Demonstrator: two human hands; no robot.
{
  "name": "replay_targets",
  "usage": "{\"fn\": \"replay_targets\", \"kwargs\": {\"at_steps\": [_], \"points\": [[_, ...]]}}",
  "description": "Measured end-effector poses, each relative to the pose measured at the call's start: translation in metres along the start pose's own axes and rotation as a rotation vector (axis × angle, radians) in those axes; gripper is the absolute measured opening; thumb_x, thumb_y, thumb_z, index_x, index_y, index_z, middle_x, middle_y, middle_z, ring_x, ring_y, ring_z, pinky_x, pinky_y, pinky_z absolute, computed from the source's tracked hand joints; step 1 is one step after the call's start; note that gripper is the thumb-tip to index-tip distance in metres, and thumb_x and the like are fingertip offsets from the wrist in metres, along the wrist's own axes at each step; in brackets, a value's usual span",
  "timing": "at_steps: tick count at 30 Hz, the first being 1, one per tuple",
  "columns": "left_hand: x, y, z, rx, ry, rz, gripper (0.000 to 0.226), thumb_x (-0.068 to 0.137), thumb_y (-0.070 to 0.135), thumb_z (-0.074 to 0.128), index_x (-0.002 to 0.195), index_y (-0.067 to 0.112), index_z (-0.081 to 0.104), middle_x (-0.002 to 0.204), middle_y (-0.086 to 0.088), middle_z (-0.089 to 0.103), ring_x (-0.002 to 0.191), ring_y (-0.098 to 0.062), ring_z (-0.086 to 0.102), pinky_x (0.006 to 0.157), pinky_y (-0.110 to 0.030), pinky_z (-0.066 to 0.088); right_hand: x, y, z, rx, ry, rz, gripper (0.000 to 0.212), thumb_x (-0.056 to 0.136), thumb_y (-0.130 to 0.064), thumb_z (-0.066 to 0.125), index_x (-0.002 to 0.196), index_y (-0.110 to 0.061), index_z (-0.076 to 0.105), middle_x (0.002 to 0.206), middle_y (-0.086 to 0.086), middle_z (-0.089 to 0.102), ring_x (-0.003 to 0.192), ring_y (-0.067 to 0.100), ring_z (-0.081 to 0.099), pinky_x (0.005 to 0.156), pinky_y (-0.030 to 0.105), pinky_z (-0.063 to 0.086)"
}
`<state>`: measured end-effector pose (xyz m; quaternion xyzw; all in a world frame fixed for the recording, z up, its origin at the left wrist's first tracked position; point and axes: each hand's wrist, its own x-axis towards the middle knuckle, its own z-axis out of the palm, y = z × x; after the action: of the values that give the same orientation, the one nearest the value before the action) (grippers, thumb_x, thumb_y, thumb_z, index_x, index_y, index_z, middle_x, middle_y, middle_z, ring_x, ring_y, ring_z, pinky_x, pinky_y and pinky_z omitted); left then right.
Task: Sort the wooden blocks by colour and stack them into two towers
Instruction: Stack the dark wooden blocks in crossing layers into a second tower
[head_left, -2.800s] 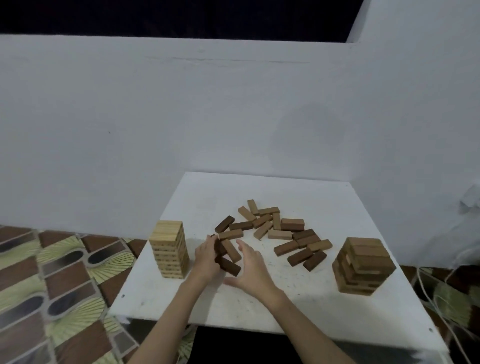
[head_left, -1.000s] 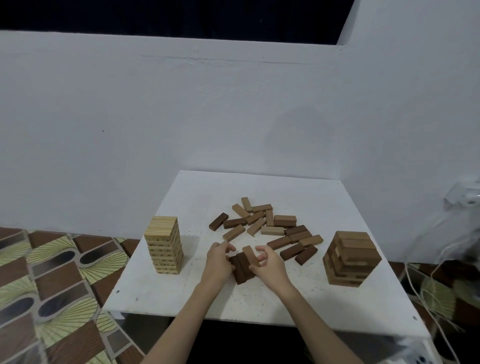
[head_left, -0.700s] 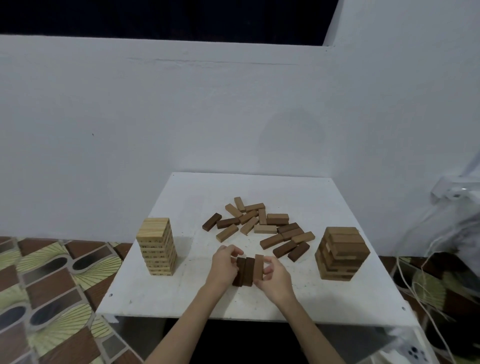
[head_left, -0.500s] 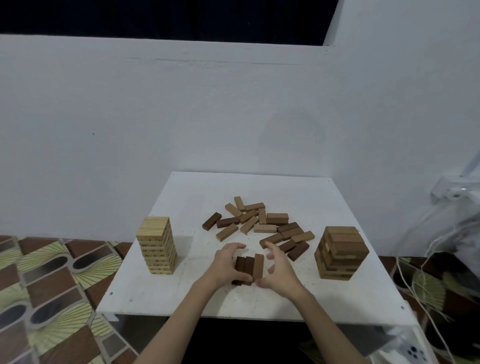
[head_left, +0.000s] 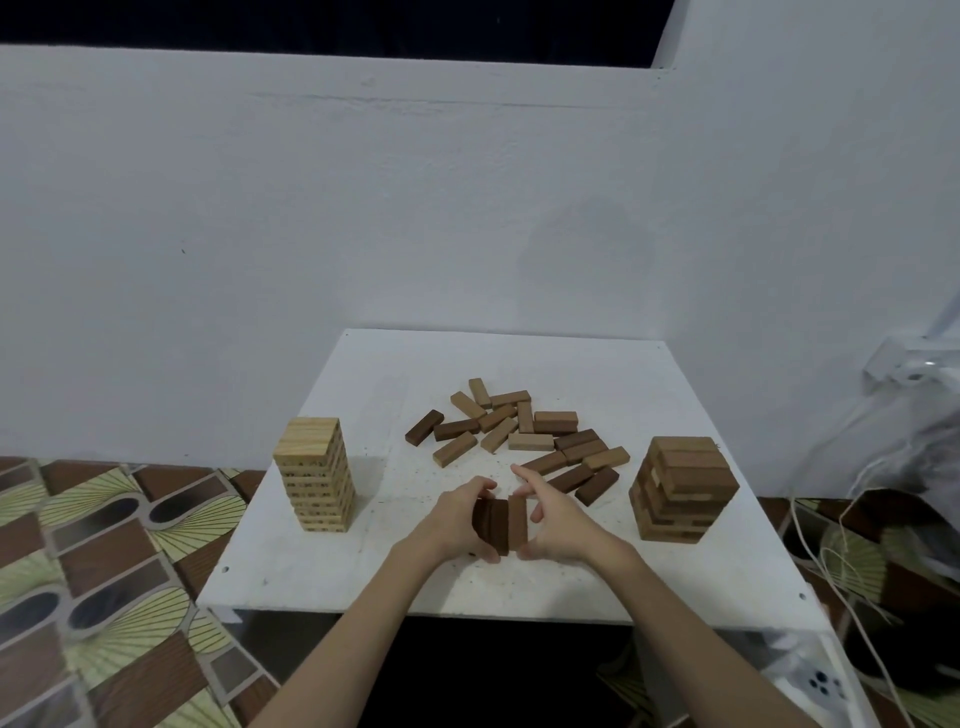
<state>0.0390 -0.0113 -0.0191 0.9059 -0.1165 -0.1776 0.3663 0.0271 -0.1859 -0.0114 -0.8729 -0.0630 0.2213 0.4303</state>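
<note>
Both hands met near the front-centre of the white table (head_left: 363, 582), pressing a row of three brown blocks (head_left: 500, 521) between them. Left hand (head_left: 457, 519) curled round the row's left side, thumb over the far end, fingers under the near end. Right hand (head_left: 558, 525) cupped against the right side; index finger stretched out toward the loose pile, other fingers partly bent, palm edge touching the lightest of the three blocks. The two blocks on the left were dark brown, the right one mid-brown. The row sat lengthwise away from the person; can't tell if it rested on the table or was lifted a bit.

Loose pile of brown blocks (head_left: 519, 436) lay flat and scattered just beyond the hands, mixed dark and lighter tones, some touching or overlapping. Light wood tower (head_left: 316, 474) stood upright at the left, well apart from the hands. Brown tower (head_left: 681, 488) stood at the right, shorter and wider, layers a bit uneven.

Patterned floor tiles (head_left: 104, 561) at left, white wall (head_left: 363, 208) behind, cables (head_left: 831, 561) at the right edge.
</note>
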Motion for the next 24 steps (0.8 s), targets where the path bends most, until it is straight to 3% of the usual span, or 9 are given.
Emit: {"fn": "replay_targets", "kwargs": {"at_steps": [8,13,15,17,24], "points": [[-0.002,-0.003,0.004,-0.051,0.039,0.018,0.090,0.060,0.014,0.087,0.136,0.016,0.038,0.130,-0.002,0.049,0.115,-0.018,0.048,0.091,-0.029,0.046,0.000,0.004,-0.002,-0.048,-0.038,-0.010,0.107,0.071,-0.003,0.076,0.151,-0.031,0.010,0.133,-0.006,0.038,0.101,0.013,0.039,0.061,0.014,0.043],[-0.003,-0.009,0.000,-0.041,-0.001,0.007,0.107,0.051,0.021,0.091,0.140,0.022,0.031,0.134,0.003,0.045,0.120,-0.020,0.044,0.103,-0.040,0.040,0.001,0.004,-0.005,-0.066,-0.027,-0.022,0.113,0.067,-0.008,0.081,0.150,-0.035,0.010,0.138,-0.008,0.036,0.104,0.014,0.040,0.063,0.013,0.042],[-0.003,-0.011,-0.002,-0.033,-0.006,0.011,0.106,0.052,0.019,0.090,0.140,0.023,0.031,0.133,0.003,0.047,0.119,-0.020,0.042,0.103,-0.042,0.040,0.001,0.003,-0.006,-0.091,-0.030,-0.022,0.113,0.066,-0.010,0.082,0.150,-0.036,0.010,0.137,-0.008,0.036,0.106,0.014,0.041,0.068,0.019,0.046],[-0.002,-0.011,-0.003,-0.033,-0.007,0.015,0.103,0.055,0.015,0.089,0.139,0.023,0.031,0.130,0.003,0.048,0.114,-0.019,0.043,0.102,-0.040,0.039,0.001,0.002,-0.005,-0.118,-0.028,-0.027,0.114,0.065,-0.013,0.082,0.150,-0.038,0.010,0.134,-0.009,0.037,0.107,0.013,0.041,0.072,0.025,0.050],[0.002,-0.011,-0.004,-0.042,-0.025,0.048,0.096,0.060,0.009,0.086,0.138,0.019,0.031,0.130,-0.001,0.050,0.098,-0.014,0.044,0.095,-0.031,0.040,0.006,0.001,-0.003,-0.134,-0.021,-0.078,0.110,0.066,-0.011,0.081,0.150,-0.032,0.014,0.125,-0.005,0.041,0.110,0.012,0.038,0.082,0.020,0.037]]}}
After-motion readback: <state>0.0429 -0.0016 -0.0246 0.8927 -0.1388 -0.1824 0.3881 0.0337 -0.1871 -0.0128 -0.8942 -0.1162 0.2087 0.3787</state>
